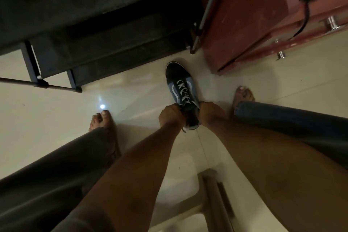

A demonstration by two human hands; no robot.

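Note:
A dark blue sneaker (181, 85) with white laces and a white side stripe stands on the pale tiled floor, toe pointing away from me. My left hand (170, 116) grips the left side of its heel opening. My right hand (211, 113) grips the right side of the same opening. A loose lace end trails on the floor below the heel. Both hands hide most of the collar.
My bare left foot (100, 120) and bare right foot (243, 94) rest on the floor either side of the shoe. A black fabric rack (75, 47) stands at the back left, a red-brown cabinet (254, 17) with a black cable at the back right. A beige plastic stool (212, 203) is under me.

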